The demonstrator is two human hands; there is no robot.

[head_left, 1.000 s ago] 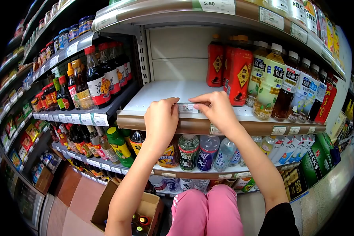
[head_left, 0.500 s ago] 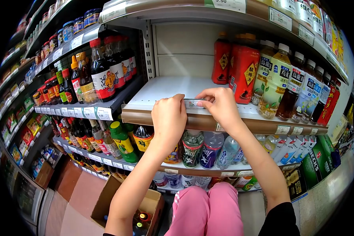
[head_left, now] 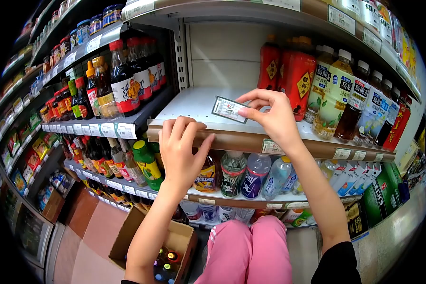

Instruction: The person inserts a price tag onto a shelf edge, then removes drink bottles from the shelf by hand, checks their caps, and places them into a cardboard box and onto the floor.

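My right hand (head_left: 270, 116) pinches a price tag (head_left: 228, 110) between thumb and fingers, above the front of the white shelf (head_left: 189, 102). The tag is a small printed card with a dark green border, tilted with its face toward me. My left hand (head_left: 181, 154) is off the tag, its fingers apart and resting at the brown shelf edge (head_left: 298, 138). Another price tag (head_left: 271, 146) sits in that edge below my right wrist. Red drink bottles (head_left: 299, 80) stand on the shelf behind my right hand.
Tea bottles (head_left: 335, 97) line the shelf's right side. Sauce bottles (head_left: 126, 85) fill the unit at left. Below are drink bottles (head_left: 233, 175). An open cardboard box (head_left: 187, 239) holding several bottles stands on the floor beside my knees (head_left: 251, 246).
My left hand has let go of the tag and moved left and down along the shelf edge. My right hand has raised the tag and turned its face toward me.
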